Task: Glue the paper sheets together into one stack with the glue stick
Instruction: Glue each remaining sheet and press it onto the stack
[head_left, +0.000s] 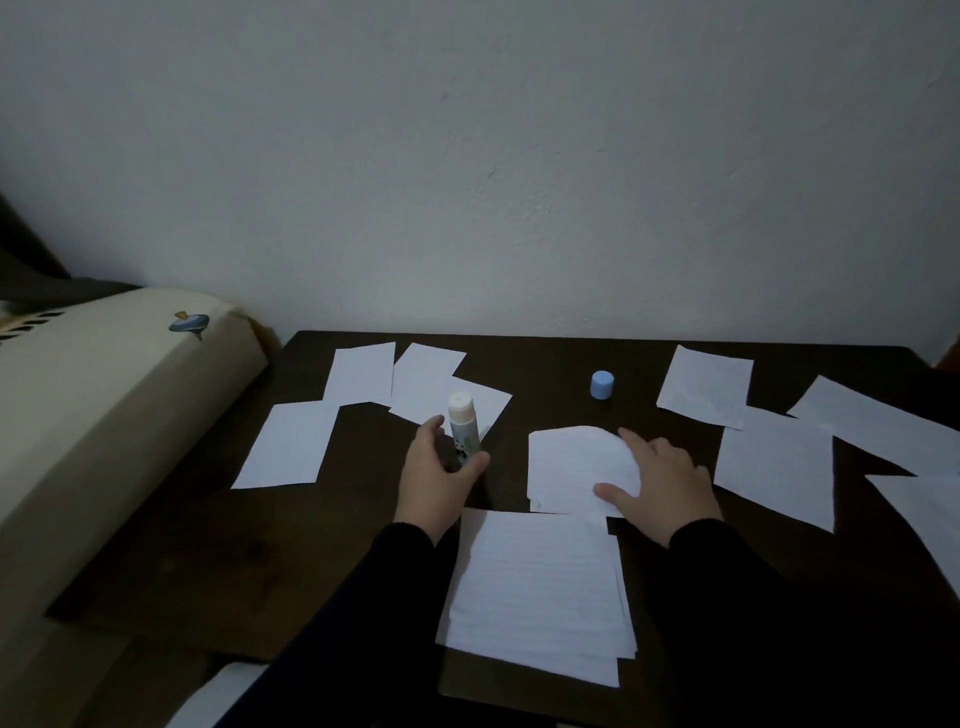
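The glue stick (461, 427) stands upright on the dark wooden table (208, 545), uncapped, its pale tip exposed at the top and a small printed picture on its light barrel. The left hand (435, 480) is curled loosely around its lower part, thumb on one side and fingers on the other; whether the fingers actually press the barrel cannot be told. Its blue cap (602, 385) stands apart, farther back on the table, toward the wall (519, 156).

Nearest the person lies a stack of lined white sheets (535, 592), edges slightly offset. Just beyond it, touching its far edge, the right hand (662, 486) rests with fingers spread on a single sheet (566, 467) whose far right corner is bent upward under the fingertips.

Loose white sheets lie scattered on both sides: a group on the left (363, 395), partly overlapping behind the glue stick, and another on the right (774, 462). A cream cushioned edge (104, 405) borders the table on the left.
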